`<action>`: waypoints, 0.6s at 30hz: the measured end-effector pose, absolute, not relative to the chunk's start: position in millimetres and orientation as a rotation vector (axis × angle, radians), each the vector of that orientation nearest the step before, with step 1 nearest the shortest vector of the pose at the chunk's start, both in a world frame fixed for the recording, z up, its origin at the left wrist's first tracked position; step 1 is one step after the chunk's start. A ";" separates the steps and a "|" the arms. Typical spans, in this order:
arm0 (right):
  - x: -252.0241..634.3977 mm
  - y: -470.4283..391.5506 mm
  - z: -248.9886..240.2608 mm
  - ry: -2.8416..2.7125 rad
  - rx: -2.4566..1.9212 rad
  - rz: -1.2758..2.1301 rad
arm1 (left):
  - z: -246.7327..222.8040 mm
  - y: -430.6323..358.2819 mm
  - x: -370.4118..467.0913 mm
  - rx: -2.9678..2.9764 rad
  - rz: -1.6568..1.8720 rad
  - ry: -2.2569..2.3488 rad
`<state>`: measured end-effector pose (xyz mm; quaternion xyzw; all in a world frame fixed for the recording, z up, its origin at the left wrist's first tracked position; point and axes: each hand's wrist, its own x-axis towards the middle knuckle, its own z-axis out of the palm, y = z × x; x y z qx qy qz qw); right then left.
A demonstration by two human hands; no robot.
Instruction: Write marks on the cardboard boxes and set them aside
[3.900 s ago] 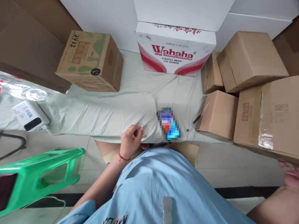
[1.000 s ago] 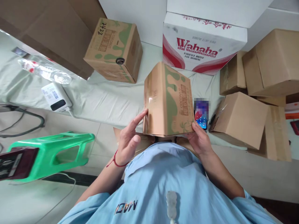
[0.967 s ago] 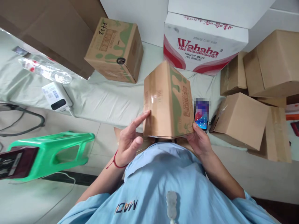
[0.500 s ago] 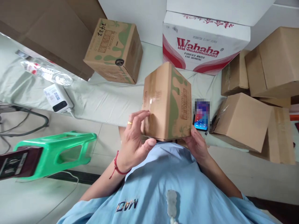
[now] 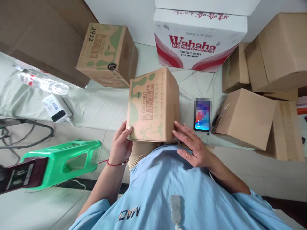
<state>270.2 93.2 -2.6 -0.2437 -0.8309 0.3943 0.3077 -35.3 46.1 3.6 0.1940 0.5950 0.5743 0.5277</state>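
A brown cardboard box [image 5: 153, 105] sits in front of me at the table's near edge. Its printed face shows green drips, a palm tree and the word COCONUT, and the right side is plain. My left hand [image 5: 121, 143] grips the lower left corner, thumb on the printed face and fingers partly hidden behind the edge. Against the lower right side rest the fingertips of my right hand [image 5: 193, 145], with fingers spread and thumb held away from the box. The underside and back of the box are out of sight.
Another coconut box [image 5: 100, 48] stands behind on the left, a white Wahaha carton [image 5: 196, 48] at the back. Right are a lit phone [image 5: 202, 118] and plain cardboard boxes [image 5: 244, 118]. Left are a plastic bottle [image 5: 57, 87], a white device [image 5: 54, 107] and a green stool [image 5: 62, 163].
The box has turned, bringing its printed face round to the left and front. My left hand moved from its taped face to its left corner; my right hand now lies spread on its right side.
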 end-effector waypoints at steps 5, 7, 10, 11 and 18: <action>255.1 92.6 7.7 -1.889 -0.689 1.200 | -12.2 41.2 -43.3 0.389 1.348 1.353; 249.3 92.0 6.3 -1.527 -0.880 1.370 | -19.1 37.5 -44.6 0.437 1.355 1.335; 245.1 95.8 1.0 -1.104 -1.092 1.566 | -22.7 33.6 -45.9 0.570 1.381 1.317; 245.3 98.0 -0.5 -1.024 -1.113 1.648 | -21.8 33.4 -46.6 0.618 1.388 1.318; 255.1 100.4 1.5 -0.801 -1.016 1.780 | -10.6 42.0 -48.8 0.901 1.338 1.260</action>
